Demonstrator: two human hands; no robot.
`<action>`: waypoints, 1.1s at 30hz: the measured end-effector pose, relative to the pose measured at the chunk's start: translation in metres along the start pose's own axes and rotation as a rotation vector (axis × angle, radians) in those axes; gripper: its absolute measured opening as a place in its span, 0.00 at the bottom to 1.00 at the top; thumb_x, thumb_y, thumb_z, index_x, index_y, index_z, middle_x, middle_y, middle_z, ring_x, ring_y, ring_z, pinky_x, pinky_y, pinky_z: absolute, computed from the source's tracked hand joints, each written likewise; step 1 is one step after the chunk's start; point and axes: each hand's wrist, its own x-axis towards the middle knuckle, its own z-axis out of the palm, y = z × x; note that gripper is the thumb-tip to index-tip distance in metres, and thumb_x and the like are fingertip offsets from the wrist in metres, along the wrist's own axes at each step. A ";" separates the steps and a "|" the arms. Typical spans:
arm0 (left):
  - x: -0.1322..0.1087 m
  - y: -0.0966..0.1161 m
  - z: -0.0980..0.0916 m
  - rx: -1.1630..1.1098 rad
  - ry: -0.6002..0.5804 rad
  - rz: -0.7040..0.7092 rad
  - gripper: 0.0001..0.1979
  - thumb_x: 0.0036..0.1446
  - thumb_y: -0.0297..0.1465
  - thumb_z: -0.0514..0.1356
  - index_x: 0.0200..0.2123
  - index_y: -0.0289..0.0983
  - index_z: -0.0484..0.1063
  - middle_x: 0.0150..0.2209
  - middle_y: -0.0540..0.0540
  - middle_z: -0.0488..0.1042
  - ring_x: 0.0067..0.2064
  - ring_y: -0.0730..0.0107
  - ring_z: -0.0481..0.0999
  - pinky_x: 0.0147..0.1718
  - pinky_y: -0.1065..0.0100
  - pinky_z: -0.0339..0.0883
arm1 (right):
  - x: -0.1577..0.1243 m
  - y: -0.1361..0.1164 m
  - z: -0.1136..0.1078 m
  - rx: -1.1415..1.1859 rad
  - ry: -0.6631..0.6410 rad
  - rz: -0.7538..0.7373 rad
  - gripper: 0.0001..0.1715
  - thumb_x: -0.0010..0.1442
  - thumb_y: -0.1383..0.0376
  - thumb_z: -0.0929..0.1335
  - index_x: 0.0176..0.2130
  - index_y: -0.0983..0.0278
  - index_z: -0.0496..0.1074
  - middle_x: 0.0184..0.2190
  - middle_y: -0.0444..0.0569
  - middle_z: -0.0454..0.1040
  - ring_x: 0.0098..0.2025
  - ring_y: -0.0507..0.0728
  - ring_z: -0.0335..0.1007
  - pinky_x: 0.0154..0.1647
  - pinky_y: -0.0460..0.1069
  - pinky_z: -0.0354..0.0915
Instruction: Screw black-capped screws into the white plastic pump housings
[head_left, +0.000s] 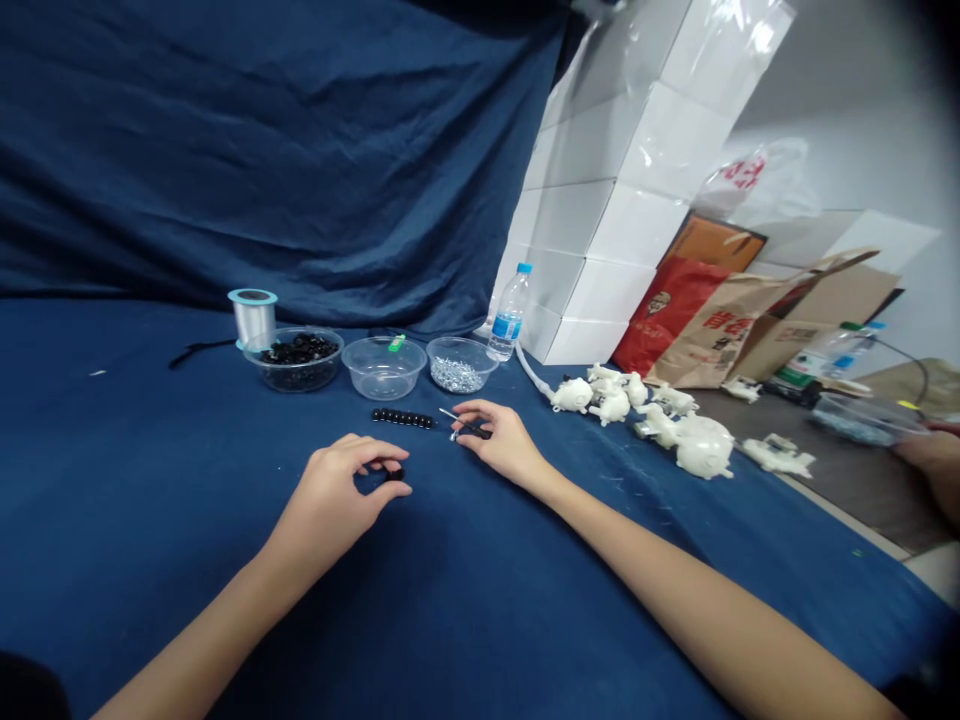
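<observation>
My left hand (345, 487) is closed in a pinch around a small round black piece (394, 476), held low over the blue cloth. My right hand (499, 437) grips a thin tool with a metal shaft and dark handle (473, 429), which looks like a small screwdriver. Just below its fingertips shows a tiny silvery bit (454, 436), perhaps a screw. Between and beyond the hands lies a straight row of several shiny black pieces (403, 418). Farther back stand a clear bowl of black pieces (296, 378), a clear bowl with a green tag (384, 384) and a bowl of silvery screws (459, 376).
A wire spool (255, 320) stands back left, a water bottle (511, 312) behind the screws. White boxes (592, 260) are stacked behind. Cream plastic parts (703, 446) lie on the right, near paper bags (694, 325). Another person's hand (934, 462) reaches in at the right edge.
</observation>
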 end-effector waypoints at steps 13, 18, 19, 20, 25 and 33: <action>-0.003 0.004 0.005 0.017 -0.048 0.030 0.11 0.54 0.26 0.62 0.40 0.41 0.79 0.37 0.47 0.81 0.34 0.67 0.77 0.36 0.63 0.74 | 0.002 0.019 -0.003 0.041 -0.057 0.039 0.15 0.66 0.61 0.68 0.49 0.67 0.71 0.46 0.51 0.74 0.44 0.57 0.74 0.45 0.56 0.72; -0.006 0.003 0.003 0.048 -0.059 0.043 0.10 0.55 0.29 0.62 0.40 0.42 0.78 0.40 0.47 0.80 0.37 0.64 0.77 0.37 0.61 0.74 | 0.000 0.021 -0.007 0.088 -0.034 0.076 0.14 0.65 0.61 0.68 0.48 0.67 0.71 0.45 0.51 0.74 0.43 0.57 0.74 0.44 0.56 0.72; -0.006 0.002 0.003 0.055 -0.057 0.047 0.09 0.55 0.30 0.62 0.40 0.42 0.78 0.41 0.46 0.79 0.39 0.63 0.77 0.38 0.61 0.73 | 0.000 0.021 -0.007 0.099 -0.020 0.085 0.13 0.65 0.62 0.68 0.47 0.68 0.72 0.44 0.50 0.75 0.43 0.56 0.74 0.44 0.56 0.72; -0.006 0.001 0.003 0.064 -0.052 0.049 0.09 0.55 0.32 0.62 0.40 0.43 0.78 0.41 0.46 0.79 0.41 0.62 0.77 0.39 0.60 0.73 | -0.001 0.021 -0.007 0.113 -0.002 0.093 0.12 0.65 0.62 0.68 0.45 0.68 0.72 0.43 0.50 0.75 0.42 0.56 0.74 0.44 0.55 0.72; -0.009 -0.001 0.003 0.106 -0.019 0.057 0.08 0.58 0.36 0.61 0.40 0.44 0.77 0.42 0.46 0.79 0.44 0.59 0.77 0.41 0.58 0.71 | -0.004 0.013 -0.008 0.241 0.128 0.116 0.09 0.60 0.64 0.72 0.37 0.68 0.74 0.33 0.45 0.75 0.36 0.54 0.74 0.43 0.53 0.70; 0.000 0.020 0.022 0.131 0.038 0.136 0.09 0.59 0.36 0.60 0.43 0.46 0.75 0.41 0.50 0.78 0.45 0.60 0.76 0.46 0.57 0.69 | -0.012 -0.012 -0.017 0.533 0.232 0.207 0.13 0.47 0.66 0.76 0.35 0.67 0.75 0.26 0.41 0.71 0.25 0.48 0.62 0.26 0.45 0.59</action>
